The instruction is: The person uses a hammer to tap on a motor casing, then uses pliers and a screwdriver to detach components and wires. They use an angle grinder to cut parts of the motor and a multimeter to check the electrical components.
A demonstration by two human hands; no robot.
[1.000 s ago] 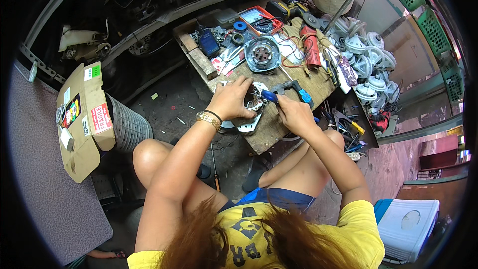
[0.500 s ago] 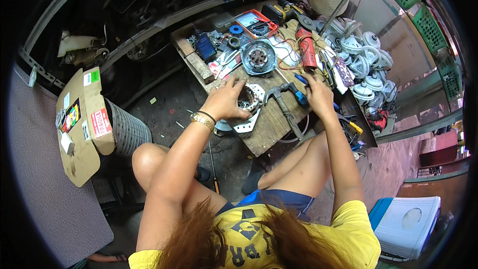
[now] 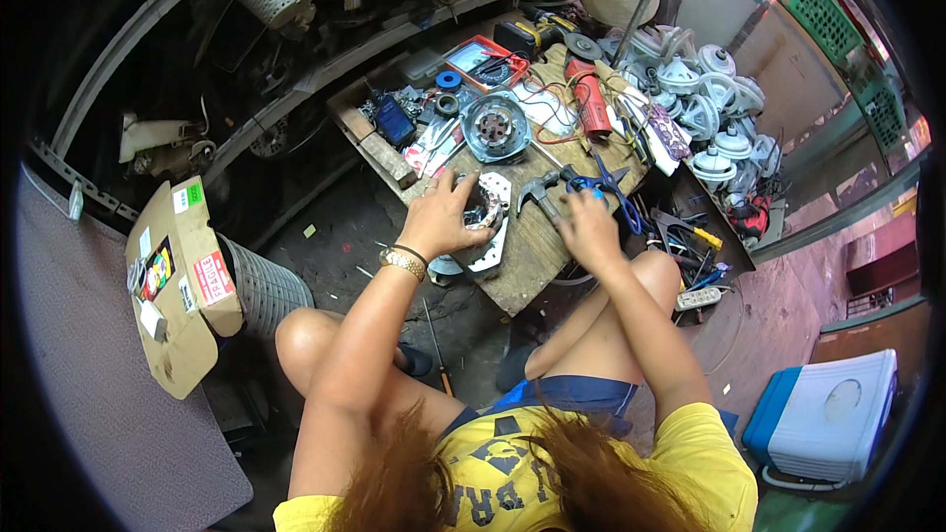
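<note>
Two bare hands work at a low wooden bench (image 3: 552, 246), the left hand (image 3: 443, 220) clamped over a round metal motor part on its white plate (image 3: 485, 217) to steady it, the right hand (image 3: 588, 227) closed around a claw hammer (image 3: 540, 187) beside it.

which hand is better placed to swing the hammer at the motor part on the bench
Right. The right hand already grips the hammer, whose head sits just beside the motor part. The left hand is closed over that part, steadying it on the wooden bench.
</note>
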